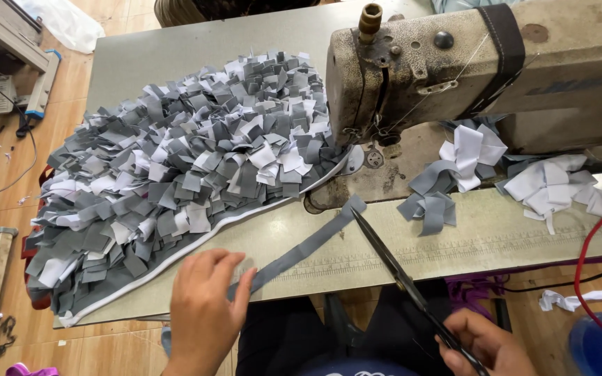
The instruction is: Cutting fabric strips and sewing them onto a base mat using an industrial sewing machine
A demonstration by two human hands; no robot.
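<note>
Two hands at the near edge of the bench: the left hand (203,306) lies flat, fingers spread and pressing down one end of a grey strip (308,244), pinning it rather than gripping it. That strip runs diagonally up toward the sewing machine (454,69), its far end just short of the machine's base. The right hand (485,345) has fingers closed around the handles of black scissors (391,261), blades pointing up the bench, tip touching the strip's far end; whether the blades are parted I can't tell. On the left side sits a shaggy mat (175,174) of grey and white tufts, and cut pieces (454,174) lie by the machine on the right. Risk, as I judge it: the strip is held at one end only, so it could skew under the blades and cut crooked, and the left fingertips sit on the same strip.
</note>
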